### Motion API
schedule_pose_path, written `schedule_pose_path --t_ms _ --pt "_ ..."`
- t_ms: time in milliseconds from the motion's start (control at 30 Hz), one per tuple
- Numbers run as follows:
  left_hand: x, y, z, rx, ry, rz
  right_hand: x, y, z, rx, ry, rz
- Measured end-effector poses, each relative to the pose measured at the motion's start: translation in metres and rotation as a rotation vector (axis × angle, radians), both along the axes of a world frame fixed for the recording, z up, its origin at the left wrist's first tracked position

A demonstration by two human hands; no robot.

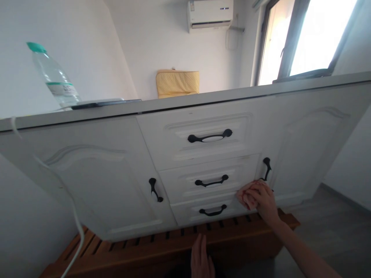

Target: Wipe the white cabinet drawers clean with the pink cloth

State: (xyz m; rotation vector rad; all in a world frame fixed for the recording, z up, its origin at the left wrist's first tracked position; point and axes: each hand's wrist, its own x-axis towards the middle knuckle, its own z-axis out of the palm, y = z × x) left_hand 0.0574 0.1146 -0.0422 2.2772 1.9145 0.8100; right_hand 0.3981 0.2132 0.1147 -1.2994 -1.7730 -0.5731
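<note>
My right hand (266, 200) is closed on a crumpled pink cloth (247, 196). The cloth presses against the white cabinet (87, 185), near the right ends of the lower drawers and just below the black handle (266, 166) of the right door. Low in the middle of the view is my left hand (202, 259), its fingers stretched out and nothing in it. It is close to the front edge of a slatted wooden bench (232, 237) below the drawers. Black handles are on the top drawer (243, 148) and the left door (121, 193) too.
On the cabinet top (179, 101) stand a clear bottle (55, 73) with a green cap and a flat dark object (107, 103). A white cable (74, 208) hangs down at the left. Behind are a yellow-covered chair back (177, 83), an air conditioner (210, 13) and a window (313, 38).
</note>
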Motion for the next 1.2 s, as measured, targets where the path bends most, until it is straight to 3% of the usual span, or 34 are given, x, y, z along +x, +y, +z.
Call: schedule_pose_path --t_ms 100,200,267,433,533,600,733,900,1033,1200 --pt "0.027 0.036 0.035 0.101 0.025 -0.156 -0.013 -0.007 0.0 -0.055 0.099 0.023" --pt "0.04 0.063 0.07 0.001 0.016 -0.256 -0.027 -0.025 -0.014 -0.145 0.221 0.091" --pt "0.043 0.073 0.086 -0.103 -0.022 -0.302 -0.034 -0.044 -0.035 -0.233 0.298 0.134" --pt "0.049 0.079 0.101 -0.173 -0.068 -0.292 -0.04 -0.103 -0.106 -0.359 0.512 0.166" --pt "0.054 0.079 0.105 -0.176 -0.092 -0.269 -0.039 -0.13 -0.122 -0.392 0.587 0.168" --pt "0.056 0.077 0.107 -0.175 -0.109 -0.255 -0.037 -0.139 -0.112 -0.354 0.595 0.144" --pt "0.06 0.054 0.107 -0.184 -0.133 -0.222 -0.039 -0.136 -0.063 -0.236 0.668 0.09" --pt "0.057 -0.006 0.08 -0.168 -0.121 -0.216 -0.052 -0.122 -0.006 -0.203 0.561 0.008" --pt "0.048 -0.039 0.066 -0.146 -0.083 -0.253 -0.067 -0.116 0.013 -0.253 0.292 -0.056" --pt "0.041 -0.044 0.084 -0.19 -0.047 -0.318 -0.079 -0.118 0.021 -0.293 0.194 -0.107"
